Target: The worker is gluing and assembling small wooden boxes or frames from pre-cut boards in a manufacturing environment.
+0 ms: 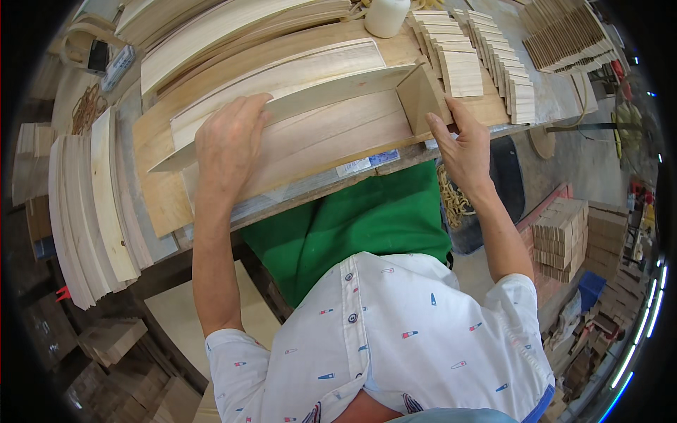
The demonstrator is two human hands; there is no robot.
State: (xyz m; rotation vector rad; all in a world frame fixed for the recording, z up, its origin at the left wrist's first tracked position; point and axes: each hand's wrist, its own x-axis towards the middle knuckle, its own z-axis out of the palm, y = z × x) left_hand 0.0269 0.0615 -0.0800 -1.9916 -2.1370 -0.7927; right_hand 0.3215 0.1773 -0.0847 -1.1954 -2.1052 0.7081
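Note:
A partly built wooden box lies across the bench before me. Its long pale side board point(331, 90) stands on edge along the far side of a flat bottom board point(338, 130). A small square end board point(422, 100) meets both at the right. My left hand point(231, 144) is closed over the side board near its left part, fingertips at its top edge. At the other end my right hand point(465, 144) pinches the end board's outer corner between thumb and fingers. My left hand hides part of both long boards.
Long thin boards point(240, 35) are stacked behind the box, with more point(84, 211) at the left. Rows of small wooden pieces point(462, 70) lie at the right, near a white bottle point(386, 17). A green cloth point(352, 218) covers my lap below the bench edge.

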